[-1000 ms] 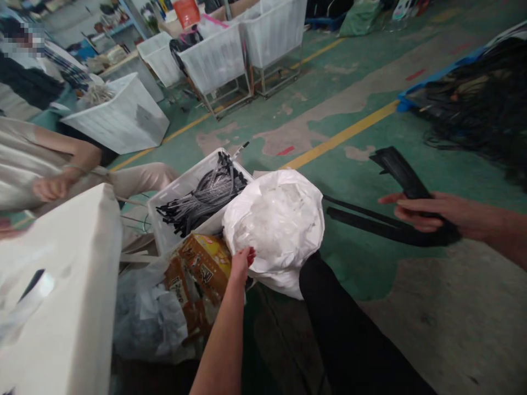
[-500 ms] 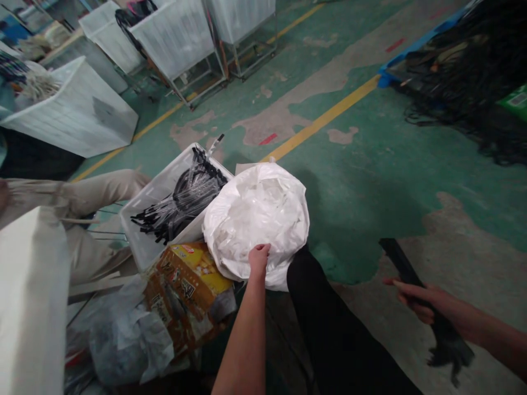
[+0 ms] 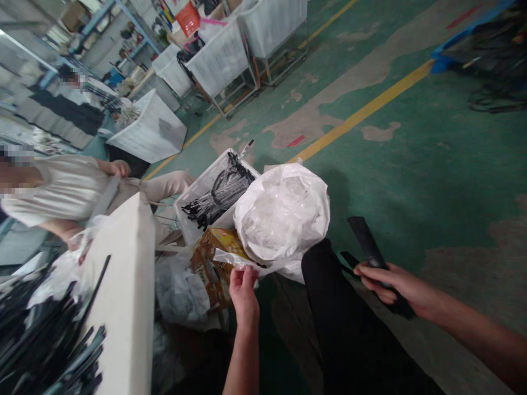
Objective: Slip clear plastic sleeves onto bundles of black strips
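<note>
Probably the film (image 3: pixel 227 257) is the first thing that might go astray. The left hand (image 3: pixel 244 288) pinches it between thumb and fingers at the near side of the sack (image 3: pixel 241 225), and its free end juts left of the sack, above the brown bag (image 3: pixel 203 269). Being so light and thin, it could cling to the fingertips or flutter off sideways; a loose release there might drop it on the brown bag or the floor (image 3: pixel 370 175), outside the sack. The scraps (image 3: pixel 284 211) reach close to the sack's rim, so a push from above could send some spilling over into the crate (image 3: pixel 190 229) at the sack's far left side, where they would mix with the cords (image 3: pixel 218 195). The sack's wall looks soft too, and the leg (image 3: pixel 315 269) appears to press against its near right side: a shift there might crumple or tip it.

Well to the right of the sack, the right hand (image 3: pixel 382 282) has its fingers curled round the black strips (image 3: pixel 366 241); whether separate or one folded piece, I cannot tell. An end pokes out beside the fingers toward the leg and could snag there, and if the hold slackened through attention to the film, a strip might slide away.
</note>
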`<state>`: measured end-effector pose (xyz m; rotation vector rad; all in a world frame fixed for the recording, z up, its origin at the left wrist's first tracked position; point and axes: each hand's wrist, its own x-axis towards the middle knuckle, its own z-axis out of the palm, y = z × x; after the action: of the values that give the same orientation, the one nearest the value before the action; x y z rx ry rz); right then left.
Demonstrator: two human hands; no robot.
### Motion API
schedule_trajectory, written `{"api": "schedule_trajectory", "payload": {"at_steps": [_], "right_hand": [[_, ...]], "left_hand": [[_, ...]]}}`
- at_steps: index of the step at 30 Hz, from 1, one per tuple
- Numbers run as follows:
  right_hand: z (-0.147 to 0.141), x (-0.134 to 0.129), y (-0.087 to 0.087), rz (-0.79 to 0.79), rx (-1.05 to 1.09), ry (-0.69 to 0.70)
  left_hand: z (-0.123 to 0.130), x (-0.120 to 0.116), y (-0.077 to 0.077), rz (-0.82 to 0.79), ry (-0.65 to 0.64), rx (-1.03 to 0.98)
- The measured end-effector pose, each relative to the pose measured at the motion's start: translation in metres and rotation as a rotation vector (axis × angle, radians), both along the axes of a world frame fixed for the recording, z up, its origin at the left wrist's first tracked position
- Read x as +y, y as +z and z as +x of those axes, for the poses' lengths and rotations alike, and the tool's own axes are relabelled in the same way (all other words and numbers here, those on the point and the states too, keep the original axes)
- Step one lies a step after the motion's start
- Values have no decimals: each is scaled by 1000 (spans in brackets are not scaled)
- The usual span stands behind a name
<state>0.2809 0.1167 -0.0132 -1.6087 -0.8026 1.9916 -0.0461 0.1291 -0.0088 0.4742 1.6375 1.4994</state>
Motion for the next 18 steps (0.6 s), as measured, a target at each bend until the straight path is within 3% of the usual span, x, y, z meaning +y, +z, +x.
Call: {"api": "schedule_trajectory", "payload": {"at_steps": [4, 9, 12, 16, 18], "right_hand": [[-39, 11, 40, 169, 258, 173], [-96, 8, 80, 267, 501, 322], [-123, -7, 90, 221, 547, 392], [-143, -37, 97, 79, 604, 484], [-148, -51, 101, 79, 617, 535]], "left_hand": [[-1, -36, 47, 85, -49, 108], [6, -82, 77, 142, -134, 271], [6, -108, 89, 196, -241, 545], [2, -131, 107, 399, -439, 920], [1, -138, 114, 458, -463, 1038]]}}
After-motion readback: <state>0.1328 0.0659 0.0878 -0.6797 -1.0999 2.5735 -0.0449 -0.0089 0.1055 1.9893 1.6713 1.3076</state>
